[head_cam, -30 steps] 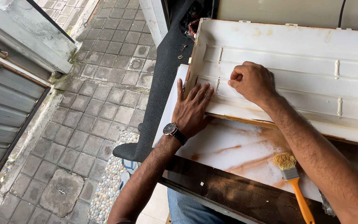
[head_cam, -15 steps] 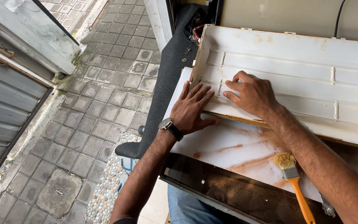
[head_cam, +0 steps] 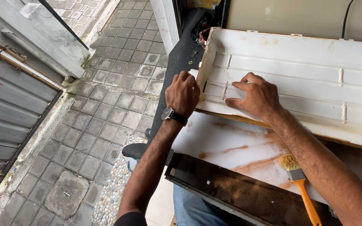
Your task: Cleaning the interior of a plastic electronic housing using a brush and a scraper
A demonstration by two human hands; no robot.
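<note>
One long white plastic housing point(head_cam: 298, 79), ribbed and grimy, tilted atop one rust-streaked white panel point(head_cam: 235, 146). Left hand point(head_cam: 184, 94), earlier flat beside housing, now curled around its left end. Right hand point(head_cam: 254, 96) pressed inside, fingers together. One yellow-handled bristle brush point(head_cam: 300, 182) below housing.

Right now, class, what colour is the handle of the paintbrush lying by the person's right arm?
Orange; the paintbrush has pale, dusty bristles, seen in the head view.
</note>
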